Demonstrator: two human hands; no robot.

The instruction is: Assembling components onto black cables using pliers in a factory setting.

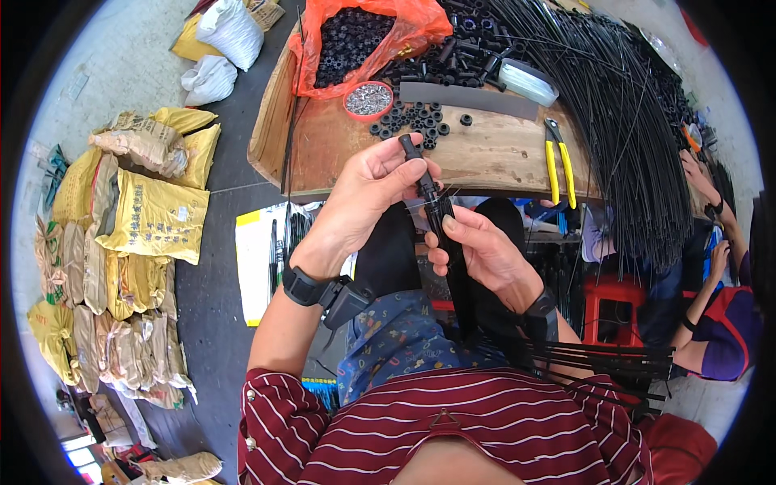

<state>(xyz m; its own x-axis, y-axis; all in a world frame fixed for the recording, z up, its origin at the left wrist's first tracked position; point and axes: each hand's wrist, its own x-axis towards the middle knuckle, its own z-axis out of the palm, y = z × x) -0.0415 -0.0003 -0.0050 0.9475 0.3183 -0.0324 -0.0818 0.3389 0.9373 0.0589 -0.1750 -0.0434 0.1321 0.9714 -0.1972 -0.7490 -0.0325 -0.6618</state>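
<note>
A dark, folded umbrella frame (459,283) slants up from my lap, its ribs spreading out by my right forearm. Around its upper tube, near the black plastic end piece (410,147), the thumb and fingers of my left hand (368,190) are closed. Lower down, my right hand (489,255) is wrapped round the bundled ribs and shaft. Just beyond the tip, small black plastic rings (412,121) lie scattered on the wooden bench (505,149). A red dish (369,100) of small silvery metal parts stands beside them.
Yellow-handled cutting pliers (559,166) lie at the bench's right. A large bundle of black rods (622,121) hangs over that side. An orange-red plastic bag (436,20) holds black parts. Sacks (158,214) are piled on the left floor. Another person's arms (703,178) reach in at right.
</note>
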